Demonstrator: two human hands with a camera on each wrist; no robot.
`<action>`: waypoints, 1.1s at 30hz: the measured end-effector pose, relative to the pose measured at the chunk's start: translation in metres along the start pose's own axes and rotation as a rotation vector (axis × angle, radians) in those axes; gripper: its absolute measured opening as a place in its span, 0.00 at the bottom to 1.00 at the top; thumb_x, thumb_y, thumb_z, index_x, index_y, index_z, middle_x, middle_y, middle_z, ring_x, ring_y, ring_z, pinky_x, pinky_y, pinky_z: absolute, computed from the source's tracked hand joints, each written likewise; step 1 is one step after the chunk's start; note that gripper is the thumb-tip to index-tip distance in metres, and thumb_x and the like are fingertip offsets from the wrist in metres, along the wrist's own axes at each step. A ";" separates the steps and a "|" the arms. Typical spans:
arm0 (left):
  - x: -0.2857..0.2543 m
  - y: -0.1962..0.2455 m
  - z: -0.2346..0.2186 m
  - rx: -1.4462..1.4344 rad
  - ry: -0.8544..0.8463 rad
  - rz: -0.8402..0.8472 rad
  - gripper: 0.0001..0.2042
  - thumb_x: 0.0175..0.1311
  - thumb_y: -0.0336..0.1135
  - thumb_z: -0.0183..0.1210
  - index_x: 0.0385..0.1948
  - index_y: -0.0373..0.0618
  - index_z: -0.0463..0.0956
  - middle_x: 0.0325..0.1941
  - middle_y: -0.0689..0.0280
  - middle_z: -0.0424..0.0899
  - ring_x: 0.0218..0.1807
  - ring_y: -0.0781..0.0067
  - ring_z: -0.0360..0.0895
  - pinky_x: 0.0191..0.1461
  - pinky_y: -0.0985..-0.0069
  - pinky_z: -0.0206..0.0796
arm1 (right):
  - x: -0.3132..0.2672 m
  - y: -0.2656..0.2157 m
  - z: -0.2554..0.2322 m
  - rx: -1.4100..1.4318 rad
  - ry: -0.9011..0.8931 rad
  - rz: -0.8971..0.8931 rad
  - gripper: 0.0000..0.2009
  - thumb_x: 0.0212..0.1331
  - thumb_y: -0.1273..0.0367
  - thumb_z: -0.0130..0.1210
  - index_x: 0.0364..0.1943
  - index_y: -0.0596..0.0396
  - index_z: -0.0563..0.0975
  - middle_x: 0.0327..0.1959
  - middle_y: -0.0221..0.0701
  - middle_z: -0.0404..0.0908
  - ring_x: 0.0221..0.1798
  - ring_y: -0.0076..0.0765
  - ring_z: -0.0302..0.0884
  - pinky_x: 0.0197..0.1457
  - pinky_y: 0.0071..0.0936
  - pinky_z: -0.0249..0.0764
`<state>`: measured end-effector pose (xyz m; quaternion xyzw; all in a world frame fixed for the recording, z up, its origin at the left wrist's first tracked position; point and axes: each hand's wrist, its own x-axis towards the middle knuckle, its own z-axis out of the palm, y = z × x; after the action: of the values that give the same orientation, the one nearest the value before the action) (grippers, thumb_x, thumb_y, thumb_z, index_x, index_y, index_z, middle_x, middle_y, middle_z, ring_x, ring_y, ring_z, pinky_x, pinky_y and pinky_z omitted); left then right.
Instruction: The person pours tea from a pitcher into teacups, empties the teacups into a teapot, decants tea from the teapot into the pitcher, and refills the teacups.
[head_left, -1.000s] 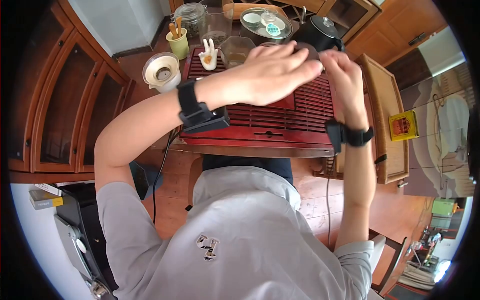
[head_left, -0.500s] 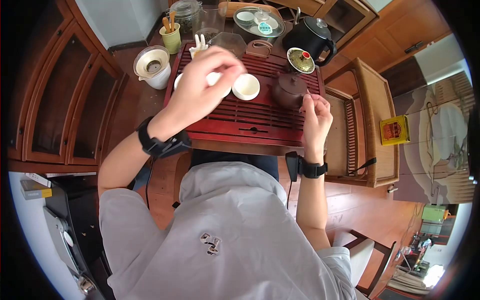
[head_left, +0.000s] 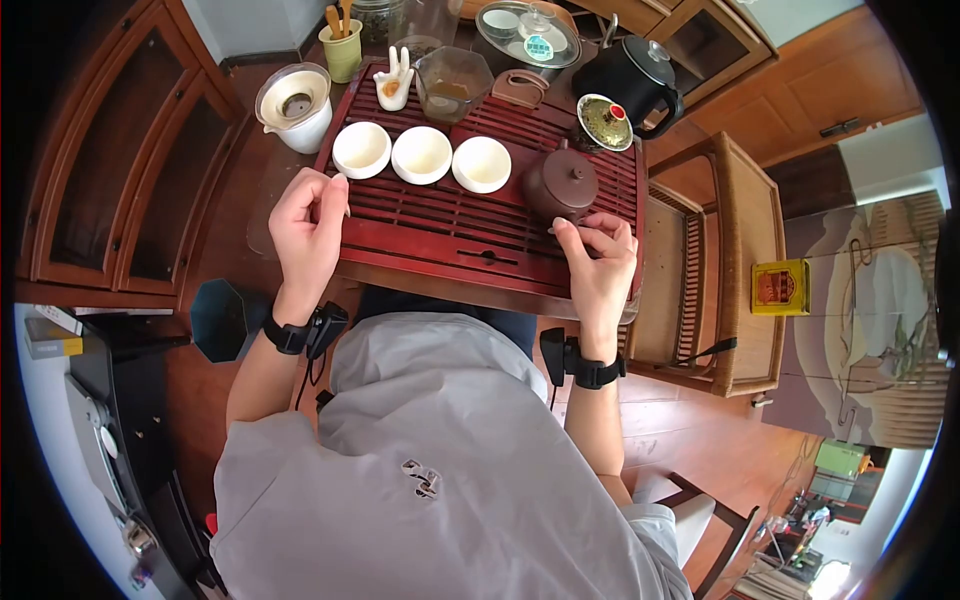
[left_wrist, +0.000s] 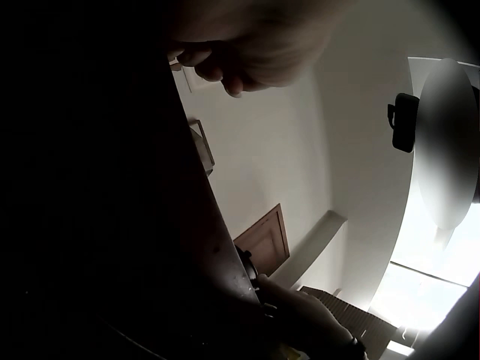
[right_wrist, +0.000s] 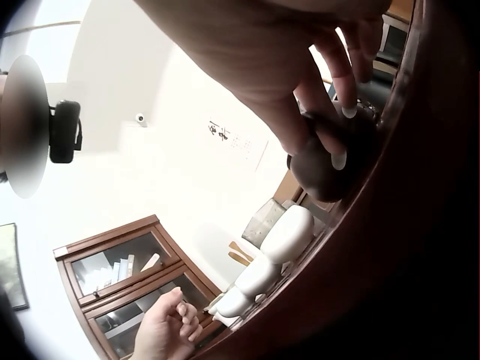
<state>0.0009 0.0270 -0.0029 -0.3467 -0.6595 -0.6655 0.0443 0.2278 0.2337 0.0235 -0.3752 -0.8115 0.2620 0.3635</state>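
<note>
A dark brown clay teapot (head_left: 560,185) sits on the right part of the red slatted tea tray (head_left: 400,245). My right hand (head_left: 605,262) pinches its near side at the handle, thumb and fingers meeting there. In the right wrist view the fingers overlap the dark teapot (right_wrist: 319,169). My left hand (head_left: 308,232) is at the tray's left front edge, fingers loosely curled with nothing in them. Three white cups (head_left: 421,155) stand in a row on the tray between the hands. Right behind the teapot is a patterned lidded bowl (head_left: 606,123) with a red knob.
At the tray's back stand a glass pitcher (head_left: 453,88) and a white hand-shaped ornament (head_left: 394,80). A strainer on a white jug (head_left: 295,110) is left of the tray. A black kettle (head_left: 630,75) stands back right; a wicker cart (head_left: 750,260) is along the right side.
My right hand has come down and nearer from the far right, the teapot now on the tray. The left hand has drawn back leftward from over the tray, uncovering the cups.
</note>
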 end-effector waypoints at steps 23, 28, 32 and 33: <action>0.007 -0.003 0.007 0.154 0.060 -0.243 0.21 0.72 0.32 0.58 0.15 0.36 0.65 0.16 0.78 0.62 0.22 0.89 0.56 0.25 0.78 0.48 | 0.010 -0.016 -0.066 0.534 0.108 0.015 0.08 0.64 0.79 0.58 0.45 0.63 0.81 0.51 0.34 0.81 0.43 0.23 0.76 0.46 0.19 0.74; 0.007 -0.007 0.007 0.261 0.027 -0.184 0.20 0.70 0.32 0.59 0.16 0.36 0.65 0.15 0.74 0.59 0.23 0.88 0.56 0.24 0.76 0.50 | 0.004 -0.027 -0.120 1.086 0.238 -0.263 0.23 0.65 0.62 0.58 0.59 0.61 0.68 0.49 0.31 0.73 0.40 0.24 0.67 0.40 0.22 0.65; 0.006 -0.007 0.007 0.306 0.025 -0.164 0.20 0.68 0.31 0.60 0.15 0.36 0.66 0.13 0.72 0.58 0.21 0.87 0.55 0.23 0.74 0.49 | 0.015 -0.080 -0.164 1.665 -0.033 -0.468 0.30 0.62 0.49 0.61 0.57 0.58 0.73 0.59 0.38 0.78 0.49 0.41 0.78 0.56 0.34 0.74; 0.006 -0.006 0.007 0.317 0.037 -0.181 0.20 0.68 0.31 0.60 0.15 0.36 0.66 0.13 0.72 0.58 0.21 0.87 0.55 0.23 0.74 0.49 | 0.016 -0.089 -0.165 1.653 -0.046 -0.534 0.26 0.67 0.52 0.55 0.59 0.57 0.72 0.61 0.36 0.76 0.54 0.38 0.75 0.59 0.33 0.71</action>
<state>-0.0037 0.0363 -0.0062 -0.2623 -0.7838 -0.5606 0.0501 0.3135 0.2203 0.1906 0.2176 -0.4293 0.6808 0.5522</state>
